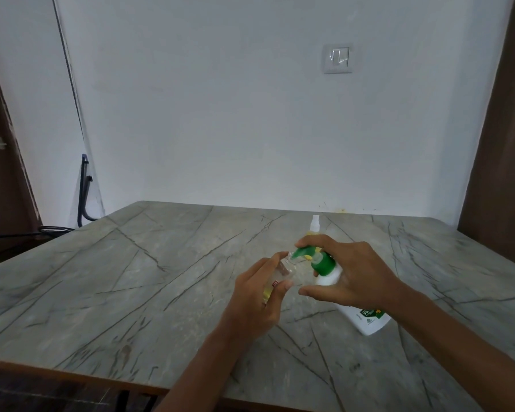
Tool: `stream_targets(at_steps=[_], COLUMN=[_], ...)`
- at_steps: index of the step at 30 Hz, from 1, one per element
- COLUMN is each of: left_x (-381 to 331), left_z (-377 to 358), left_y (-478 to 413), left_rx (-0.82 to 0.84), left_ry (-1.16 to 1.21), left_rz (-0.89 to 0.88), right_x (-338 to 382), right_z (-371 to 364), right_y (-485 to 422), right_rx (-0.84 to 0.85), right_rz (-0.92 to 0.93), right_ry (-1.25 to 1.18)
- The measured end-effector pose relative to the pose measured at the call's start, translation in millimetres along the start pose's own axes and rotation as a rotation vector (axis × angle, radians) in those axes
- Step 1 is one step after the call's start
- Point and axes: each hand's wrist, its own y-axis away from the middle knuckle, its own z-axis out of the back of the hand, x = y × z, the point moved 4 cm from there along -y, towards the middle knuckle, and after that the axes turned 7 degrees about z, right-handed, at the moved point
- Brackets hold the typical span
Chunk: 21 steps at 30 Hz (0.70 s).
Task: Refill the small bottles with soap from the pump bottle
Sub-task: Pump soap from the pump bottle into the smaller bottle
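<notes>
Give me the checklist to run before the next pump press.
1. Left hand grips the small bottle: ok.
2. Right hand holds the pump bottle: ok.
3. A right-hand finger lies over the green pump head: ok.
4. Nozzle tip is right at the small bottle's mouth: cannot tell, blurred.
5. Second small bottle stands upright on the table, behind the hands: ok.

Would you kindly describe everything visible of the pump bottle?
The pump bottle is white plastic with a green collar, pump head and label. It tilts, base seemingly on the table. The right hand grips its upper body, a finger on the pump head; its nozzle is at the mouth of the small bottle the left hand holds.
</notes>
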Motion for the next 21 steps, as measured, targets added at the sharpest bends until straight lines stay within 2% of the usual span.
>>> stream_targets(at_steps=[5, 16, 21], left_x=[-1.8, 2.6, 1.8], left_z=[0.9, -2.5, -0.9], left_y=[-0.5, 2.2, 0.5], left_rx=[-0.007, 0.027, 0.008], left_ry=[0.011, 0.004, -0.004], left_rz=[0.005, -0.017, -0.008], right_x=[-1.9, -6.2, -7.5], right_z=[-1.1, -1.4, -4.1], right_y=[-1.1, -1.0, -0.5], right_rx=[-0.004, -0.072, -0.026], right_rz=[0.001, 0.003, -0.022], right_ry=[-0.008, -0.198, -0.107])
